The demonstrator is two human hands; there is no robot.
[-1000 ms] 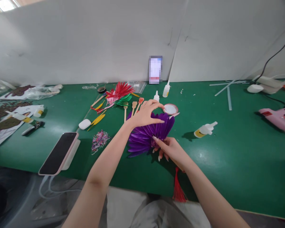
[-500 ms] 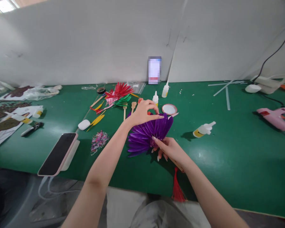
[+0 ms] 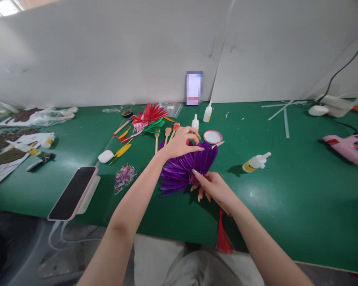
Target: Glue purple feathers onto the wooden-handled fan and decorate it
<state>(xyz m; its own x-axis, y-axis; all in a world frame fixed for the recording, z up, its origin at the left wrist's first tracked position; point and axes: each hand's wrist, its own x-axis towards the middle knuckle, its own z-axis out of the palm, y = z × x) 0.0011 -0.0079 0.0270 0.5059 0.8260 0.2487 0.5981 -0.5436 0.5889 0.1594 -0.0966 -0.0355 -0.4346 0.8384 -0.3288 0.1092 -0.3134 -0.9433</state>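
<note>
Fingertips of the L hand point(image 3: 181, 142) have drawn in slightly twd its thumb since 1 sec ago; R hand point(image 3: 216, 188) stays on a purple feather fan point(image 3: 180, 171) at a green table point(image 3: 286, 222). R thumb presses atop the fan's base, other fingers curled below, gripping it. L hand arches over the fan's upper edge, fingers curved, gap btwn them & thumb; can't tell from here if they touch the feathers. Handle point(image 3: 223, 207) runs back by the R wrist, w/ red tassel point(image 3: 223, 234) nr table's front edge. Just past the fan: a white lid point(image 3: 213, 137) w/ red rim. Squeeze bottle point(image 3: 253, 163) tilts to the R. Off L: pile of colored bits point(image 3: 125, 177), dark-screened phone point(image 3: 73, 192) & red feathers point(image 3: 150, 114) farther back.
</note>
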